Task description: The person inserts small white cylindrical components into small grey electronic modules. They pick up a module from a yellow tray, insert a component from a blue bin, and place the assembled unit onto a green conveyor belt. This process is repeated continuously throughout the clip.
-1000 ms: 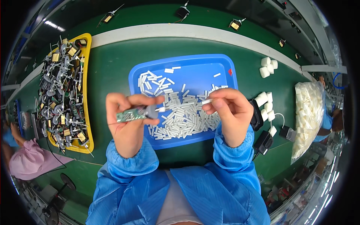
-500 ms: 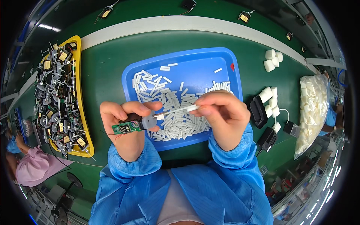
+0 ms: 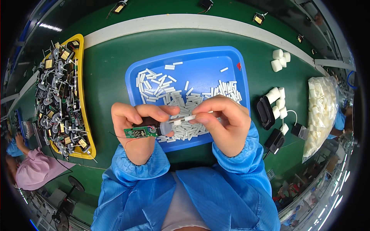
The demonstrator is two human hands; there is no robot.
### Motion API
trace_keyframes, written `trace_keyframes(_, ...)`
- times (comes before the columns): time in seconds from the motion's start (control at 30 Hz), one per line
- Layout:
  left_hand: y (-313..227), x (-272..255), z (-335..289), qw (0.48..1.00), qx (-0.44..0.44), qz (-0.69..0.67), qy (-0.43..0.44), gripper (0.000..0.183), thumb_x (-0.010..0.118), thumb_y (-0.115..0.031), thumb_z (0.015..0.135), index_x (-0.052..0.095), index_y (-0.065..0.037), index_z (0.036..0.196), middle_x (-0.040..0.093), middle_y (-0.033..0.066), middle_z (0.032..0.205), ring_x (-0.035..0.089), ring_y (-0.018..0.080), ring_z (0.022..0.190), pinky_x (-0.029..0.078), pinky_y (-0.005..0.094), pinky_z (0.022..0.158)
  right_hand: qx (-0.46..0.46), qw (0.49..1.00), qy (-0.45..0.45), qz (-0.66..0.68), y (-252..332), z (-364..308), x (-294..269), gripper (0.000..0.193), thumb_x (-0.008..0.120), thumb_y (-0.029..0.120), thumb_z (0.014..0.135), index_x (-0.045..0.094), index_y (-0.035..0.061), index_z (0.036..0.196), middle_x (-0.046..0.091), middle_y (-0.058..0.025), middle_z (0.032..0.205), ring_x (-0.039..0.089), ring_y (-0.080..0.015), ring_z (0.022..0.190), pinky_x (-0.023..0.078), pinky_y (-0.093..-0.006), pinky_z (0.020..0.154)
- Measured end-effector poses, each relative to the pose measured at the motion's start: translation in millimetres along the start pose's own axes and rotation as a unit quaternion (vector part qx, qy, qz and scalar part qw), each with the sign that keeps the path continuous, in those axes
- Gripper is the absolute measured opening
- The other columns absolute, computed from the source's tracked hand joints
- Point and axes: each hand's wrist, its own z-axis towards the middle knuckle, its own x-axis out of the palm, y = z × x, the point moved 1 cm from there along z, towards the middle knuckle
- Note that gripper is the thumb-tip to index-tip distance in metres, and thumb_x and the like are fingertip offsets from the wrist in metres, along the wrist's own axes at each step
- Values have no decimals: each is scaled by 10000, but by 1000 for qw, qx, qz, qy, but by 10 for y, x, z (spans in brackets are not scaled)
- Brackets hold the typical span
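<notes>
My left hand [image 3: 135, 129] grips a small green circuit board [image 3: 140, 132] with thin wires trailing from its left end. My right hand [image 3: 221, 123] pinches a short white tube [image 3: 185, 119] by its right end and holds its left end against the board's right end. Both hands hover over the near edge of a blue tray [image 3: 204, 67] that holds several loose white tubes [image 3: 169, 90]. Blue sleeves cover both forearms.
A yellow tray [image 3: 81, 63] full of wired electronic parts lies at the left on the green table [image 3: 108, 57]. White foam cylinders [image 3: 278, 59], black adapters [image 3: 265, 111] and a clear bag of white pieces [image 3: 322, 104] sit at the right. Another person in pink is at lower left.
The right hand has brought the white tube in toward the board until the two meet. The view has shifted slightly; the left hand still holds the board.
</notes>
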Motion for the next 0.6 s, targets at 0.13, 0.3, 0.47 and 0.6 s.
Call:
trace_keyframes(0.13,-10,23,-29,1000,-2,14,16,259,546,-143,922,296,-75,939,608,247,928,629,407,910,575,432,661,-37,995,10,-92,10,6,15,91,697,24,777,614,2,805,624,-88,727,632,-170,627,488,-253,540)
trace_keyframes(0.3,-17,15,-30,998,21,36,54,311,577,-203,908,299,-69,952,607,263,956,615,426,940,523,512,816,-47,996,21,-79,-3,22,28,98,689,55,795,606,4,791,600,-80,693,606,-168,585,466,-264,515)
trace_keyframes(0.47,1,48,44,995,35,10,98,326,579,-227,906,300,-65,955,605,268,961,604,437,965,513,517,833,-8,998,48,30,-52,28,47,84,687,47,794,615,4,805,602,-78,695,596,-156,558,452,-266,488)
trace_keyframes(0.6,69,79,32,997,21,16,76,303,566,-209,914,301,-67,951,604,267,968,602,438,971,515,517,831,-33,997,55,-43,-60,34,-19,85,691,57,792,634,11,835,608,-76,716,595,-147,571,451,-258,486)
